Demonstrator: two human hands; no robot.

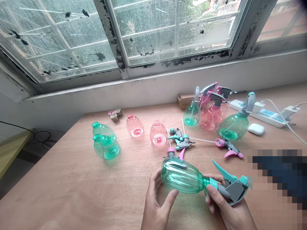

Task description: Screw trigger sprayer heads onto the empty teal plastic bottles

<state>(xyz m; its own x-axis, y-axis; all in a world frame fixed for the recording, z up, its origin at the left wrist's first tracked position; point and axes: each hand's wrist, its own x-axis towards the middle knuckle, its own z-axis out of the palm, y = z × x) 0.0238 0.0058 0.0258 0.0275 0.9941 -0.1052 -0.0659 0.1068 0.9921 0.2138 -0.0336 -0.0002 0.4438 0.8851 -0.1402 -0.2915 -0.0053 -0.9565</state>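
Here, a green bottle (181, 175) is held sideways between the left hand (158, 204) and the right hand (227, 204), over the near counter (79, 195).
In the head view, the left hand loosely cups the base, while the right hand grips the collar of the teal-and-grey sprayer (237, 191) at the neck. Just beyond are loose sprayers (185, 143); farther left, two pink bottles (135, 126) and two green ones (106, 148). At far right, fitted bottles (211, 118) stand near a power strip (273, 117) and a white case (256, 129).
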